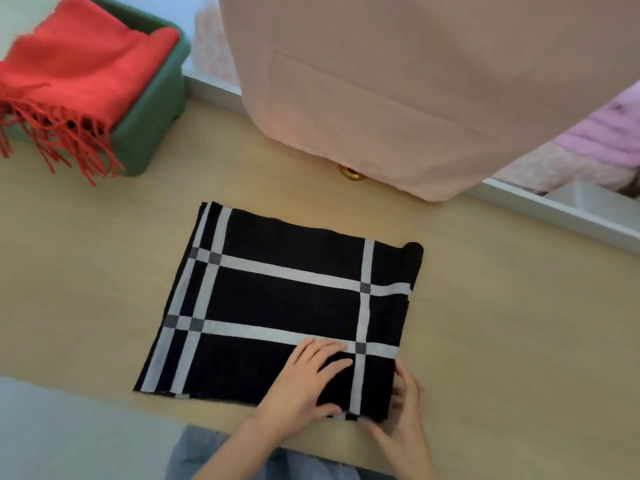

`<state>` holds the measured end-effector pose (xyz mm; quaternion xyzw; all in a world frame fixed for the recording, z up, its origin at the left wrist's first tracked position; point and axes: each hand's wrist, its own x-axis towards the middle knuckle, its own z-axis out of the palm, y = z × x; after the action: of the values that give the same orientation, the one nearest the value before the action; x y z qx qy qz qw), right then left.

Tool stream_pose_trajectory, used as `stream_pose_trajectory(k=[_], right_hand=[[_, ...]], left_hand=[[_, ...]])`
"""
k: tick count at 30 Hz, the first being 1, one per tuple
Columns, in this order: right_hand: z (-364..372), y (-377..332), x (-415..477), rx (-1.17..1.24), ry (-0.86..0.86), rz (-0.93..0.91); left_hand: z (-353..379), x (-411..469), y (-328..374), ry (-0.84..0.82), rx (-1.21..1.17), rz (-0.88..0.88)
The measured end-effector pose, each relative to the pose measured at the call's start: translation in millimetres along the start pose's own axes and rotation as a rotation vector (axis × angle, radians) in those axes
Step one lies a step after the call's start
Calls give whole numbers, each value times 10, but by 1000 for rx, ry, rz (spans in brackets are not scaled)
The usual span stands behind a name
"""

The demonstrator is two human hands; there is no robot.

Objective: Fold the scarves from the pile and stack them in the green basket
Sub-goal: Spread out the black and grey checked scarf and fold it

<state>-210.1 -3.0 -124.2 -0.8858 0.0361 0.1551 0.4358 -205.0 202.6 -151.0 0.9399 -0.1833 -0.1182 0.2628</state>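
A black scarf with grey-white check stripes (277, 306) lies folded into a flat rectangle on the wooden table (502, 323). My left hand (304, 379) presses flat on its near right part with the fingers spread. My right hand (401, 410) touches the scarf's near right corner at the edge, fingers fairly straight. The green basket (152, 119) stands at the far left of the table and holds a folded red scarf (69, 71) whose fringe hangs over the basket's front rim.
A large pink garment (398, 81) hangs over the table's far edge, with a small brass knob (351, 173) below it. A white rail (571, 216) runs along the far right edge. Pink fabric (602, 140) lies beyond it.
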Motion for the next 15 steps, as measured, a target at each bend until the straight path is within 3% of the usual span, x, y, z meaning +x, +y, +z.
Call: stream_pose_trajectory(k=[9,15], right_hand=[[-69,-206,53,-45,212,-152],[22,-142,-56,-21,11,-29]], left_hand=[[-40,92,241,113,-70,-71],[-140,122,141,226,-386,-278]])
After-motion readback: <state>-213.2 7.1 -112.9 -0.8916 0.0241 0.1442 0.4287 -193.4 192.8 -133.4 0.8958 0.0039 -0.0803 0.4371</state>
